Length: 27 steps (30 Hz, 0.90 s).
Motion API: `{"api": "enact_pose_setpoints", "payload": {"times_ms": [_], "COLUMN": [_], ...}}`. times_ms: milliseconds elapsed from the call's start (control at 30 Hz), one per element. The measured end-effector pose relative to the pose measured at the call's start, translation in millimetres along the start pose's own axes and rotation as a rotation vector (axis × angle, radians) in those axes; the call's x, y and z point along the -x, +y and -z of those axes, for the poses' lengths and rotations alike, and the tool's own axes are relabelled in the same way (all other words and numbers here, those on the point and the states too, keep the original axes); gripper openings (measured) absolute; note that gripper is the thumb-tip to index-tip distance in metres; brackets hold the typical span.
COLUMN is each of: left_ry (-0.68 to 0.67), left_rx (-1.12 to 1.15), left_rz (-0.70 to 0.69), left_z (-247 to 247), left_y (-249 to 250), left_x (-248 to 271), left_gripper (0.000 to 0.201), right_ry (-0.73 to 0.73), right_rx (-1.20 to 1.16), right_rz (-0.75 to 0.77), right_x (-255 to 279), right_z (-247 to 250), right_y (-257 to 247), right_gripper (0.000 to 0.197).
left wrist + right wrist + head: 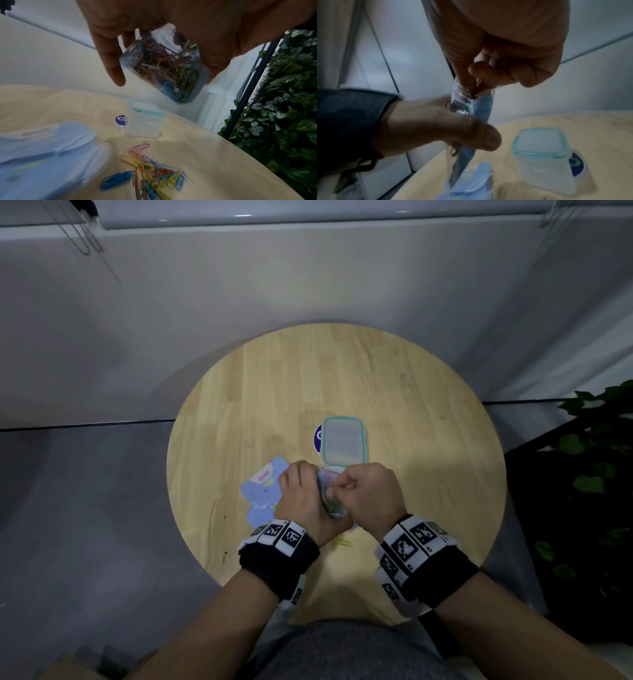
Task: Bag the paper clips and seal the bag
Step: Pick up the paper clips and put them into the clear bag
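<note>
Left hand (301, 501) grip holds the clear bag (164, 65) of paper clips above the table (376, 378). Right hand (368, 494) grip pinches the bag top; the seal is hidden by fingers. Loose paper clips (150, 174) lie on the table, mostly hidden in the head view.

wrists: black bands (279, 559) | white blocks, black square markers (409, 542) | torso: grey top (349, 652)
</note>
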<state>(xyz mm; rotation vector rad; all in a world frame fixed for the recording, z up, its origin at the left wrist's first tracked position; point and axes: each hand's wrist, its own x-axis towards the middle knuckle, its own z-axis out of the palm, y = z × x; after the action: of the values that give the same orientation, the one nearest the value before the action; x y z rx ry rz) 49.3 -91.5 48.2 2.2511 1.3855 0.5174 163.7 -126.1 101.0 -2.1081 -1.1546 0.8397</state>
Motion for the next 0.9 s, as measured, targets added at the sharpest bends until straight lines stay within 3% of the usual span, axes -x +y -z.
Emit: {"api": "enact_pose_setpoints", "payload": {"times_ms": [167,300,367,467,600,667,767,900], "left_ry": [-0.015,-0.027,0.001,0.01,0.008,-0.015,-0.053,-0.072], "left_rx": [0.018,0.035,0.075,0.102,0.069,0.044,0.015,-0.009], "left_rz": [-0.009,0.05,0.035,0.023,0.089,0.128,0.182,0.225], "left_z": [-0.1,3.9,6.4,7.4,5.5,6.4,9.5,13.5], "left_y": [7.8,7.8,7.3,3.3,-10.1,-18.9,-32.3,-40.4], "left_x": [5.7,6.5,6.8,9.2,9.9,11.4,17.5,25.1], "left_gripper": [0.071,0.078,0.071,0.068,0.077,0.079,0.079,0.077], "right_ry": [-0.185,-0.073,-0.141,-0.292,-0.099,0.001,0.008,-0.185], "right_rx": [0.31,0.176,0.162,0.074,-0.299,-0.353,-0.167,0.241], "right_rz": [0.09,0.138,0.194,0.162,-0.015,-0.13,-0.241,-0.305], "right_x": [-0.1,6.1,7.3,8.1,2.5,-9.1,-28.4,-31.1], "right_z": [7.8,10.9,7.1,3.3,9.5,11.9,3.8,-17.7], "right_y": [-11.6,-11.7,-10.6,-12.3,-10.9,4.4,49.2,109.2], "right_gripper": [0.016,0.009,0.013,0.02,0.028,0.027,0.024,0.027]}}
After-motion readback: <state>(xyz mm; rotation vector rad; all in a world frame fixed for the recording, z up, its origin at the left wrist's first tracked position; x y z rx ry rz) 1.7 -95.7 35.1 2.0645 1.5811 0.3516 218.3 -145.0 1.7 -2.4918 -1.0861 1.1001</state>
